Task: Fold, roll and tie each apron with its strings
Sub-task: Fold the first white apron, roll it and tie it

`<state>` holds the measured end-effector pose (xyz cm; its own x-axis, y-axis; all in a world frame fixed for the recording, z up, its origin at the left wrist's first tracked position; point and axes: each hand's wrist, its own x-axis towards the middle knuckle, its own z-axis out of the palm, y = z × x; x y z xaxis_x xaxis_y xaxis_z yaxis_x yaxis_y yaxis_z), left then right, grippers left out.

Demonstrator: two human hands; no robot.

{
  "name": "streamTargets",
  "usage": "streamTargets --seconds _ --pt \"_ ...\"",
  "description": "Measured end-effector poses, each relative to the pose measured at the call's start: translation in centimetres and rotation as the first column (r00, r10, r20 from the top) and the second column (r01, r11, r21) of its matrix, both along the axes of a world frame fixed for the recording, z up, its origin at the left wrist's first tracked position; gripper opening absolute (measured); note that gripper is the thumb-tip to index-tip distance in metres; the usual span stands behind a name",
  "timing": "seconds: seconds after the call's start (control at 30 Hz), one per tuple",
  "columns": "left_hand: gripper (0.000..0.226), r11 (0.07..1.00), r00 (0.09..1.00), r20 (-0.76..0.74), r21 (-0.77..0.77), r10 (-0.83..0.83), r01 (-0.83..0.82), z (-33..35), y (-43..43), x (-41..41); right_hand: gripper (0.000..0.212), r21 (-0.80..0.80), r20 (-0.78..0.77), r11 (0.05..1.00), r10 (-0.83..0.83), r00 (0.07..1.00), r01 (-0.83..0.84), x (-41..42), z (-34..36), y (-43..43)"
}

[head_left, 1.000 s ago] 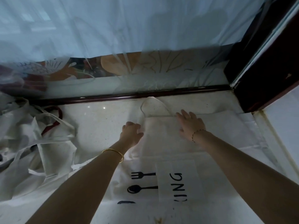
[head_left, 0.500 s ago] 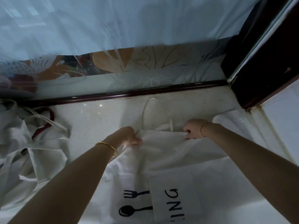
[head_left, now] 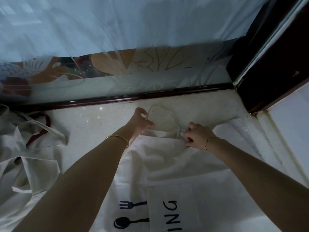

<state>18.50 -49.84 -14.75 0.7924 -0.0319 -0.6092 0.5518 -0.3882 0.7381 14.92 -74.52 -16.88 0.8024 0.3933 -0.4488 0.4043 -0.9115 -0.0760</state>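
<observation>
A white apron (head_left: 175,164) printed with a black fork, a black spoon and letters lies flat on the speckled counter (head_left: 93,119). Its neck strap (head_left: 163,109) forms a loop on the counter beyond the apron's top edge. My left hand (head_left: 140,122) pinches the left side of that loop at the apron's top left corner. My right hand (head_left: 197,137) grips the strap where it joins the top right corner, fingers curled over the cloth edge.
A heap of other white aprons (head_left: 25,148) with one dark red strap (head_left: 45,124) lies at the left. A dark wooden rail (head_left: 117,99) and plastic-covered glass close the back. A dark door frame (head_left: 267,64) stands at the right.
Both hands rose from lying flat on the bib, gripped its top edge, and now hold the neck strap at each corner. The cloth below has wrinkled.
</observation>
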Motion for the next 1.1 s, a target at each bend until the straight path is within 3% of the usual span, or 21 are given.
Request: streamTargets --seconds 0.07,0.13,0.2,0.27,0.3,0.37,0.4,0.47,0.57,0.7,0.73,0.77,0.8,0.83,0.9,1.03,1.1 --pt "0.041 0.981 0.994 -0.038 -0.162 0.098 -0.103 0.8 0.1 0.6 0.037 -0.025 -0.067 1.000 0.009 0.998 -0.010 -0.7 0.1 -0.1" --pt "0.024 0.872 0.961 -0.109 -0.404 0.253 -0.275 1.7 0.6 1.1 0.041 -0.038 -0.135 0.999 0.013 0.991 -0.018 -1.4 0.4 0.0" --pt "0.033 0.737 0.924 -0.184 -0.559 0.336 -0.379 2.4 1.4 1.6 0.041 -0.053 -0.187 0.998 0.019 0.982 -0.029 -2.1 0.5 0.0" --pt "0.033 0.707 0.916 -0.239 -0.582 0.322 -0.401 3.1 2.0 2.1 0.040 -0.068 -0.213 0.997 0.033 0.976 -0.048 -2.7 0.4 0.0" --pt "0.028 0.768 0.931 -0.236 -0.527 0.279 -0.364 3.4 2.2 2.1 0.040 -0.073 -0.215 0.996 0.039 0.976 -0.055 -3.0 0.3 0.0" --pt "0.003 0.978 0.988 -0.142 -0.187 0.064 -0.090 3.6 2.3 2.0 0.039 -0.082 -0.209 0.995 0.038 0.977 -0.057 -3.4 0.3 0.1" --pt "0.015 0.999 0.992 -0.120 0.001 -0.047 0.047 3.3 2.2 1.8 0.039 -0.088 -0.208 0.995 0.036 0.977 -0.055 -3.4 0.3 0.2" --pt "0.048 0.957 0.982 -0.095 0.226 -0.164 0.181 2.1 1.5 1.4 0.038 -0.098 -0.211 0.994 0.030 0.977 -0.051 -3.4 0.5 0.4" --pt "0.079 0.886 0.969 0.041 0.415 -0.245 0.207 0.1 -0.4 0.5 0.038 -0.103 -0.216 0.994 0.017 0.976 -0.040 -3.4 0.6 0.6" --pt "0.074 0.705 0.923 0.029 0.654 -0.384 0.273 -2.1 -2.1 -0.3 0.037 -0.108 -0.214 0.994 -0.002 0.977 -0.021 -3.4 0.5 0.7" --pt "0.067 0.731 0.929 0.026 0.625 -0.370 0.274 -2.1 -2.4 -0.5 0.037 -0.105 -0.213 0.994 -0.008 0.977 -0.015 -3.4 0.5 0.7" --pt "0.059 0.827 0.956 0.047 0.516 -0.288 0.224 -1.9 -2.7 -0.5 0.037 -0.102 -0.213 0.995 -0.012 0.977 -0.010 -3.5 0.5 0.7" --pt "0.050 0.943 0.989 0.061 0.316 -0.132 0.107 -1.2 -2.9 -0.4 0.037 -0.098 -0.213 0.995 -0.014 0.977 -0.007 -3.5 0.5 0.7" --pt "0.041 0.995 0.997 0.051 0.076 0.056 -0.060 -0.4 -2.9 0.1 0.037 -0.098 -0.212 0.995 -0.013 0.977 -0.008 -3.5 0.5 0.7" --pt "0.035 0.915 0.933 0.048 -0.216 0.358 -0.340 1.2 -1.8 1.9 0.037 -0.100 -0.212 0.995 -0.011 0.977 -0.010 -3.5 0.6 0.8" --pt "0.041 0.798 0.804 0.145 -0.313 0.576 -0.516 5.0 1.9 5.3 0.036 -0.093 -0.189 0.996 -0.026 0.982 0.009 -3.5 0.5 0.7" --pt "0.048 0.869 0.846 0.200 -0.165 0.494 -0.468 5.7 3.5 5.6 0.032 -0.090 -0.143 0.995 -0.063 0.988 0.050 -3.5 0.7 0.5"
